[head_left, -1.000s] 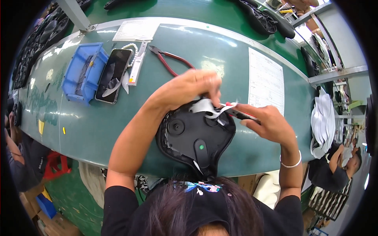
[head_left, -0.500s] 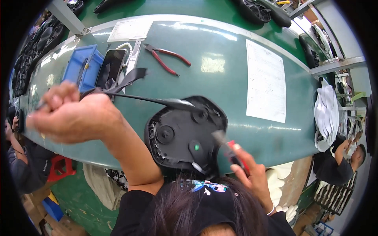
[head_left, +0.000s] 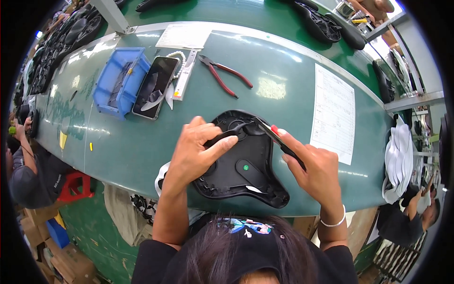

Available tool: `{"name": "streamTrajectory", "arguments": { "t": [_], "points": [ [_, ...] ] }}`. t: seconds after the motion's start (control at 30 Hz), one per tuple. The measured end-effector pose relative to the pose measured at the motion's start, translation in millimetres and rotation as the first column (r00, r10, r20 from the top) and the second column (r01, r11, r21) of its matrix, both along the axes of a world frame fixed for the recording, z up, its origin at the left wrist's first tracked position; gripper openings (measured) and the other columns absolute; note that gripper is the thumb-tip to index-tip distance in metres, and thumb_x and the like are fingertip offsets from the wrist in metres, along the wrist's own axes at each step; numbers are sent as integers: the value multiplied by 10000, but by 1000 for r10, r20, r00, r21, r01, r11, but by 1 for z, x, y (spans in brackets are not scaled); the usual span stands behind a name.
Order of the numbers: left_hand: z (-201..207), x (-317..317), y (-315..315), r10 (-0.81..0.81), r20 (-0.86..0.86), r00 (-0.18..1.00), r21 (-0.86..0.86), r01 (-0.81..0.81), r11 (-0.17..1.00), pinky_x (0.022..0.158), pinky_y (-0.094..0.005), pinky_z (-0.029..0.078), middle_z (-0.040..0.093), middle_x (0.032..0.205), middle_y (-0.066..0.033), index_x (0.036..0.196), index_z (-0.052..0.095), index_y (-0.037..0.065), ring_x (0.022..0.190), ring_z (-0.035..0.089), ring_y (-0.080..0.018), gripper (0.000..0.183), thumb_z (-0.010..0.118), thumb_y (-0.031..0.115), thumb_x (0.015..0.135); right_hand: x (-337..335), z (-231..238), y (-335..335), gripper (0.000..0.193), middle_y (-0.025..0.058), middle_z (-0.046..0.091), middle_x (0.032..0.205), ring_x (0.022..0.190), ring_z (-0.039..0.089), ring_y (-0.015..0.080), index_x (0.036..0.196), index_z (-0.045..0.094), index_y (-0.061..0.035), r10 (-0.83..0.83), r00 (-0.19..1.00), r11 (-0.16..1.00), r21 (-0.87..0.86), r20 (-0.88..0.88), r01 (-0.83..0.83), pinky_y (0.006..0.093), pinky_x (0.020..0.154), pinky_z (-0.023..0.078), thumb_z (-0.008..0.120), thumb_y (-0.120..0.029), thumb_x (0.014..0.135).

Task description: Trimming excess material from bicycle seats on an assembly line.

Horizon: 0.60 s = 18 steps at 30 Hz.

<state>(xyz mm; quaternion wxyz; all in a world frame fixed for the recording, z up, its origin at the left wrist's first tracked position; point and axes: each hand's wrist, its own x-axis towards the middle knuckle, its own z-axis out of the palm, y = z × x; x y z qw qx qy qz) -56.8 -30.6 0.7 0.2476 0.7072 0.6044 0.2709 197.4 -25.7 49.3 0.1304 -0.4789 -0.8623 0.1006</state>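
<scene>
A black bicycle saddle (head_left: 246,146) lies underside up on the table, its narrow nose pointing to the lower right. My left hand (head_left: 191,151) is over its left side, thumb and fingers pinching a black strip of cover material (head_left: 240,128) at the saddle's far edge. From the right, my right hand (head_left: 314,170) grips a box cutter (head_left: 276,135) with a black and red handle. The cutter's tip is at the far rim, beside the strip; whether it touches is hard to tell. A small green dot (head_left: 246,167) marks the saddle's underside.
Red-handled pliers (head_left: 226,76), a phone (head_left: 155,87), a white beaded bracelet (head_left: 181,61) and a blue bin (head_left: 120,80) lie beyond the saddle. A printed sheet (head_left: 333,113) is at right, white pieces (head_left: 398,158) at the table's right end. People work on both sides.
My left hand has come back from the far left, where it held a stretched black strip, to the saddle. My right hand has moved the cutter up to the far rim. The view has shifted.
</scene>
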Motion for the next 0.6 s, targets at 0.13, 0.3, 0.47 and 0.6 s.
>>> {"name": "streamTrajectory", "arguments": {
  "t": [0.13,0.3,0.47,0.6],
  "points": [
    [-18,-6,14,271,930,250,-277,-10,961,609,-254,310,404,656,33,586,521,65,658,382,-83,318,639,193,852,-7,2,-2,531,54,445,507,428,456,234,1294,571,-208,54,984,998,15,171,-58,373,450,335,696,-179,779],
    [-34,-67,12,-115,844,-525,-95,-356,930,799,-364,440,451,639,1,633,475,101,659,442,-164,253,619,157,834,5,-7,-33,579,51,505,548,422,492,222,1342,514,-237,-2,991,998,-58,137,10,359,431,369,688,-205,791],
    [-47,-82,0,518,583,625,154,-712,686,844,-385,434,631,911,-73,1033,622,18,871,567,-223,328,680,277,841,7,-42,-25,759,152,672,943,640,644,210,1415,399,-141,-164,898,982,-151,-409,111,339,555,489,757,-183,747],
    [-8,-30,-6,358,251,899,-111,-341,934,780,-344,447,627,840,-111,1053,608,5,795,566,-192,411,668,364,861,2,-81,-5,928,124,520,1269,934,573,163,1466,211,-80,-217,809,970,-216,-546,114,317,795,478,764,-130,722]
  ]
}}
